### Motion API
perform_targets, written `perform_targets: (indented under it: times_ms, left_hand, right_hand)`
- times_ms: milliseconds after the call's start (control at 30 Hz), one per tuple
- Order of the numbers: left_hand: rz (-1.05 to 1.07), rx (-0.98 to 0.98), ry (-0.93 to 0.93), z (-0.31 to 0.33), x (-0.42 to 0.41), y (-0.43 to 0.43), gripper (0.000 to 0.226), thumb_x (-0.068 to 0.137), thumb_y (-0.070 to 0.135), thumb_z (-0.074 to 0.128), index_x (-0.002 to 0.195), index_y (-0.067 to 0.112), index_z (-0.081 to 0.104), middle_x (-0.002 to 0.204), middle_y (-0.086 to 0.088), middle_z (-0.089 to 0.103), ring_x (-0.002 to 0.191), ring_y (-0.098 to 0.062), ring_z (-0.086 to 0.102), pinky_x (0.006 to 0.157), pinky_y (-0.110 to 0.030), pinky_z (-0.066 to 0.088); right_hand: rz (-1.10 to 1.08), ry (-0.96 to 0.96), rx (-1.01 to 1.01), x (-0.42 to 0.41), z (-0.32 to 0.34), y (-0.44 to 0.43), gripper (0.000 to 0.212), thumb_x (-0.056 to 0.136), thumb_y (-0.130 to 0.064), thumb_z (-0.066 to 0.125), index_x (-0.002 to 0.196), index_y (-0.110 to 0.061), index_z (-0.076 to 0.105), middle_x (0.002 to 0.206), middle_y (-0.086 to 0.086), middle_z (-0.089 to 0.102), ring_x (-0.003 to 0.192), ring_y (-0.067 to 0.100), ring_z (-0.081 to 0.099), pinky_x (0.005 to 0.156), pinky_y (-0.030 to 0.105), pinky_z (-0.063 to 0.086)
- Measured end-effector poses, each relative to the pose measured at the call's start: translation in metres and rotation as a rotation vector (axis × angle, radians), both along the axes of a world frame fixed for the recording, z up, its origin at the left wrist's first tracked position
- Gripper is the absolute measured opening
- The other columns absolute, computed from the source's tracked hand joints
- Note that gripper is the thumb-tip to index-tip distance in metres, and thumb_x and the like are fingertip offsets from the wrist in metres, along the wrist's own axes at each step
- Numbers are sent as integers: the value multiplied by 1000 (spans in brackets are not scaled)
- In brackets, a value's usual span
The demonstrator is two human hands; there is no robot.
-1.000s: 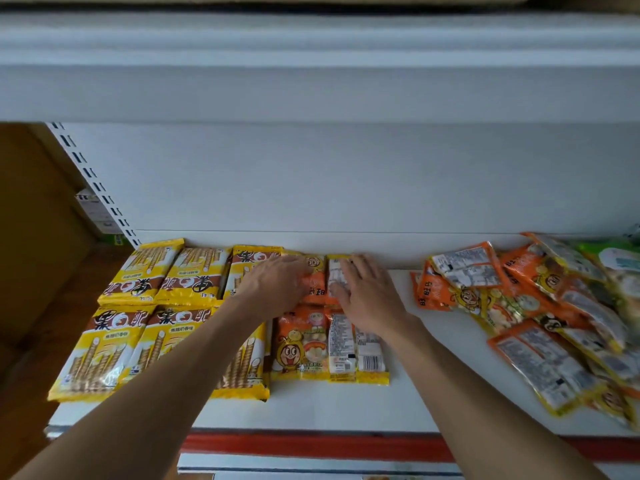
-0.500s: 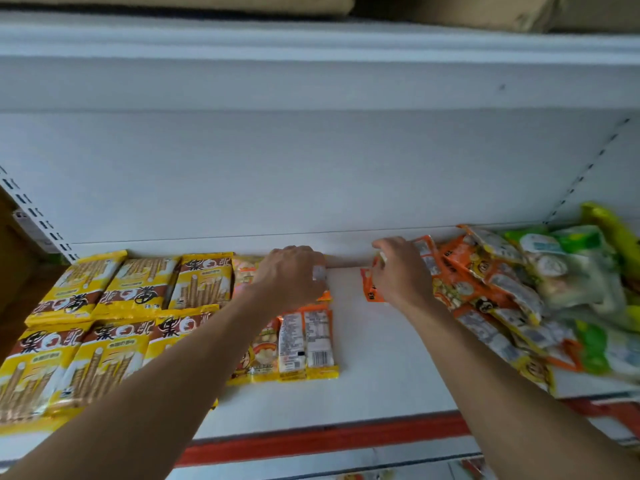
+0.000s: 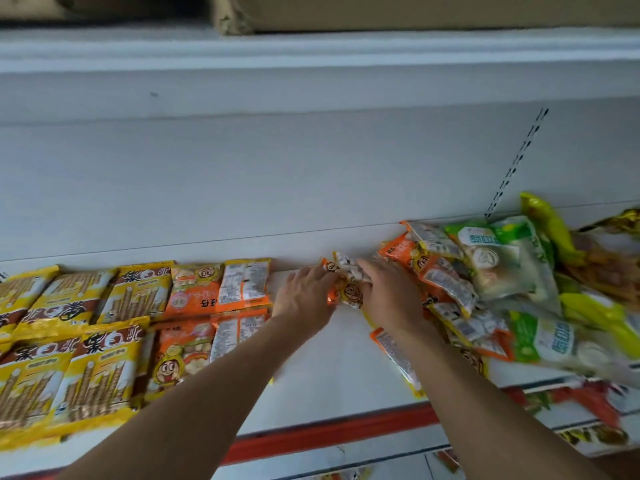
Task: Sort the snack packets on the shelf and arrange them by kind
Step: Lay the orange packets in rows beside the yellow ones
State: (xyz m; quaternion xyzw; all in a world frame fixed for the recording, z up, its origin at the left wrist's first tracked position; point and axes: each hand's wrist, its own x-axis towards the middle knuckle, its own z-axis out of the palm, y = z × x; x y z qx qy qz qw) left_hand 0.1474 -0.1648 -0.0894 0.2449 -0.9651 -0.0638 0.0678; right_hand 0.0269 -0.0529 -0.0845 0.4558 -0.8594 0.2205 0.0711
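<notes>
Since 0.5 s ago the left hand [image 3: 304, 299] has left the sorted orange rows [image 3: 194, 292] and moved right to meet the right hand [image 3: 389, 299] at the left edge of the loose pile [image 3: 446, 282]. Both arms reach forward, palms down. The left grip curls round the left edge of 1 orange packet [image 3: 348, 291]. The right fingers lie over its other side, and blur hides whether they pinch it. The packet, orange with a cartoon face, sits between the hands near the back of the white shelf [image 3: 332, 358].

sorted packets [image 3: 138, 320] left, heap [image 3: 485, 271] right

Left hand [image 3: 304, 299], right hand [image 3: 389, 296], close together
</notes>
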Motion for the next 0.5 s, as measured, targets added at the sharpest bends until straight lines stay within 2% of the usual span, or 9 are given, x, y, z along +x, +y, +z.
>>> perform_targets:
  times_ms: [100,167,233,333,400,500]
  left_hand:
    - [-25,-108,130,3,3,1,25,94,38,57,116,31,68,116,6,66,113,-23,55,92,-36,36]
    - [-66,-164,217,7,8,3,16,92,31,61,98,26,76,98,6,73,99,-27,60,85,-38,42]
    - [-72,-174,330,14,13,6,12,87,24,66,88,23,78,89,4,75,84,-30,64,77,-40,50]
    - [64,-16,427,26,21,7,15,91,20,63,99,23,76,102,5,74,89,-26,68,74,-34,53]
    - [147,149,505,30,30,4,18,93,18,63,105,22,75,107,5,72,89,-16,69,77,-28,53]
    - [202,390,623,40,56,-1,17,90,9,65,100,20,75,95,6,74,75,3,65,67,-3,43]
  right_hand:
    - [-56,-158,-195,-4,6,5,32,95,-19,53,126,-21,62,111,2,69,102,24,62,69,26,41]
    - [-112,-336,-313,-5,10,7,21,94,-22,54,112,-21,65,93,2,69,82,25,62,59,25,34]
    - [-103,-526,-409,-5,11,10,8,93,-25,54,94,-21,61,77,-2,64,64,21,57,53,27,36]
    - [-78,-692,-555,-4,14,14,4,89,-22,59,87,-22,62,68,-7,62,52,4,52,48,23,38]
    - [-64,-763,-645,1,19,16,7,86,-20,64,84,-26,64,65,-17,62,53,-5,52,48,14,36]
    - [4,-865,-714,16,22,16,11,81,-21,69,89,-29,69,75,-23,68,69,-9,61,58,11,44]
